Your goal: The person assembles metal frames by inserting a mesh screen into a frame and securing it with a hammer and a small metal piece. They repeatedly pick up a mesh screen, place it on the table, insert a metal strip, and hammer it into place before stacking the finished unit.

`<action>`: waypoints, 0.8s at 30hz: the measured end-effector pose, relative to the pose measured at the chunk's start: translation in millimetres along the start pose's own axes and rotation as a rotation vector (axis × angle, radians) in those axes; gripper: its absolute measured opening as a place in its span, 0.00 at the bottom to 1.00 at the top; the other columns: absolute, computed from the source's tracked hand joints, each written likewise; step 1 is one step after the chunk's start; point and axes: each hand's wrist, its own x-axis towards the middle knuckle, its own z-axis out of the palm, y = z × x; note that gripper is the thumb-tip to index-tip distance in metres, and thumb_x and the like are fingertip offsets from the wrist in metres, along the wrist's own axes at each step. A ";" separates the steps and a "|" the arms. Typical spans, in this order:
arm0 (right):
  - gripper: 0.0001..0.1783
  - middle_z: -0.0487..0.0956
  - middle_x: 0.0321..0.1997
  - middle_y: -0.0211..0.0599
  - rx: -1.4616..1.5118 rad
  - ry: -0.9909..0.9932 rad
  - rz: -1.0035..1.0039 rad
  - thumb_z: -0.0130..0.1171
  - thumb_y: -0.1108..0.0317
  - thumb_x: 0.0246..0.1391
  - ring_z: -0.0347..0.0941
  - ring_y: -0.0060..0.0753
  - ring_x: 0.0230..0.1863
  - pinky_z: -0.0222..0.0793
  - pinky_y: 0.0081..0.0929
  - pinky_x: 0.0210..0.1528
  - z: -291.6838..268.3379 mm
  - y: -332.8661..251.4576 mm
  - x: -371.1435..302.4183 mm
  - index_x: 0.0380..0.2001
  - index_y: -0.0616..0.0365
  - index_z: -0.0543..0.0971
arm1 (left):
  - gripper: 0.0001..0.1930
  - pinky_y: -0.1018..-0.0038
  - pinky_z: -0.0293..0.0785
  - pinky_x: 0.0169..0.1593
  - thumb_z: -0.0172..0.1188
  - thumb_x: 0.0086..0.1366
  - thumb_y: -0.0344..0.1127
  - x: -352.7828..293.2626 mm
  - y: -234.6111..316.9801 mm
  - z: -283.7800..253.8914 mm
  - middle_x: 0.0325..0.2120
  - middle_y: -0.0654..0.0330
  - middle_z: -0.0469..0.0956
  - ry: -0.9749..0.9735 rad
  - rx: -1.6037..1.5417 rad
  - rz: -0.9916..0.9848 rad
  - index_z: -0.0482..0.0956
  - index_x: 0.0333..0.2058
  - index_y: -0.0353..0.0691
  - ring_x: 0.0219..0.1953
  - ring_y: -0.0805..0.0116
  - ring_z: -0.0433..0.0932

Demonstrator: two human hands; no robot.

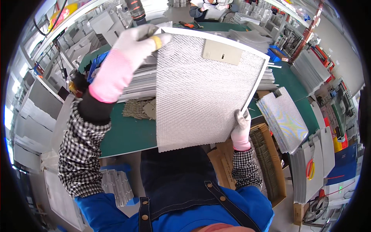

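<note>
Before me I hold up a silvery metal mesh filter panel (193, 100), tilted over the near edge of the green table. White frame strips (257, 83) run along its top and right sides, while its left and lower edges show bare mesh. A beige plate (220, 53) with a small dark slot lies against the mesh by the top strip. My left hand (141, 43), in a pale glove with a pink cuff and yellow band on one finger, is closed on the upper left corner. Lower down, my gloved right hand (241, 129) grips the right edge near the strip's lower end.
Beige plates (135, 110) are piled on the green table (125, 135), with long metal strips (137, 87) behind them. Stacked mesh panels (284, 120) stand right, beside a cardboard box (284, 189) of packed parts. Orange-handled pliers (187, 24) and another person's gloved hands (212, 6) are farther off.
</note>
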 end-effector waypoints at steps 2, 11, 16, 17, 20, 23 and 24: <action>0.25 0.82 0.48 0.35 -0.020 0.040 -0.014 0.66 0.57 0.58 0.79 0.29 0.48 0.73 0.32 0.56 -17.8 2.5 -7.9 0.52 0.63 0.76 | 0.24 0.79 0.76 0.42 0.64 0.69 0.46 19.2 -16.6 23.4 0.38 0.63 0.80 -0.023 -0.077 -0.091 0.78 0.55 0.33 0.36 0.76 0.78; 0.27 0.79 0.51 0.37 0.065 0.168 0.030 0.61 0.55 0.61 0.75 0.32 0.52 0.69 0.33 0.57 -18.7 -9.3 -11.5 0.56 0.62 0.73 | 0.16 0.72 0.67 0.37 0.58 0.72 0.40 -47.7 -93.9 102.7 0.25 0.60 0.70 -0.005 -0.129 -0.057 0.76 0.38 0.28 0.31 0.74 0.65; 0.25 0.80 0.49 0.34 0.026 0.204 0.060 0.61 0.55 0.60 0.75 0.29 0.50 0.68 0.32 0.58 -20.2 -9.9 -9.9 0.53 0.62 0.74 | 0.11 0.77 0.63 0.34 0.54 0.75 0.35 -96.6 -124.6 112.5 0.25 0.67 0.67 -0.048 -0.242 -0.145 0.76 0.42 0.31 0.29 0.80 0.62; 0.25 0.80 0.48 0.33 0.033 0.206 0.067 0.61 0.55 0.60 0.75 0.29 0.50 0.67 0.31 0.58 -18.2 -10.6 -9.5 0.53 0.62 0.74 | 0.10 0.78 0.61 0.33 0.53 0.76 0.35 -104.8 -127.1 116.3 0.25 0.70 0.66 -0.012 -0.265 -0.147 0.76 0.43 0.32 0.29 0.81 0.60; 0.24 0.81 0.47 0.34 0.026 0.219 0.096 0.59 0.57 0.63 0.76 0.27 0.48 0.69 0.28 0.56 6.2 -3.3 -19.4 0.54 0.63 0.74 | 0.11 0.79 0.65 0.37 0.53 0.76 0.34 -120.2 -135.5 104.9 0.28 0.66 0.71 -0.020 -0.282 -0.241 0.75 0.46 0.31 0.31 0.80 0.64; 0.25 0.81 0.48 0.37 0.041 0.157 0.152 0.59 0.57 0.64 0.77 0.28 0.48 0.71 0.27 0.54 5.0 19.0 -29.1 0.56 0.65 0.74 | 0.12 0.78 0.69 0.42 0.52 0.76 0.33 -144.4 -162.6 92.7 0.33 0.61 0.75 -0.017 -0.323 -0.255 0.74 0.49 0.29 0.35 0.78 0.68; 0.25 0.81 0.49 0.37 0.047 0.151 0.166 0.59 0.57 0.64 0.77 0.28 0.48 0.71 0.27 0.54 14.1 21.0 -32.1 0.56 0.65 0.74 | 0.12 0.77 0.70 0.44 0.52 0.76 0.33 -155.8 -169.3 84.9 0.34 0.60 0.76 -0.017 -0.277 -0.268 0.74 0.49 0.28 0.37 0.77 0.69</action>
